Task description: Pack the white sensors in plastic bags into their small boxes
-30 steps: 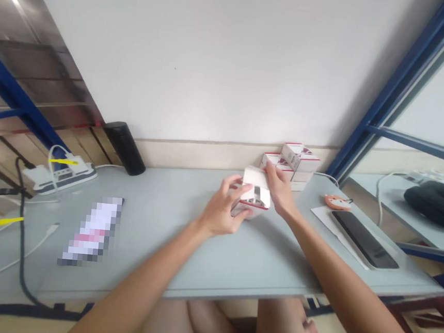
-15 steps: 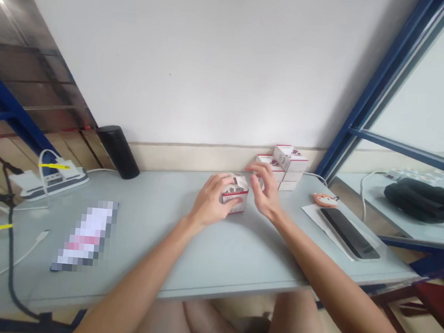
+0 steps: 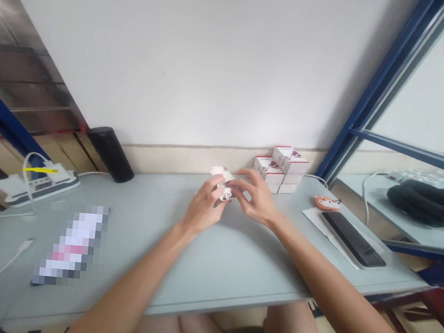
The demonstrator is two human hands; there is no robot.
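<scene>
Between my hands a small white cardboard box (image 3: 219, 172) is tilted above the desk, with a flap standing out at its far side and a white opened end towards me. My left hand (image 3: 204, 210) is wrapped round the box from the left, fingers over it and thumb below. My right hand (image 3: 257, 199) bends its fingers and thumb onto the right side of the box at the opened end. Much of the box is hidden by the fingers, and what lies inside cannot be made out.
White boxes with red edges (image 3: 270, 169) are stacked against the wall. To the right lie an orange-and-white object (image 3: 326, 203) and a phone (image 3: 351, 239) on paper. A black cylinder (image 3: 111, 154), a power strip (image 3: 41, 187), cables and a blurred-out packet (image 3: 71, 246) are on the left.
The box, which was upright in my left hand with its red-edged face towards me, is now tilted. My right hand has moved left from beside the box onto it. The view has shifted slightly.
</scene>
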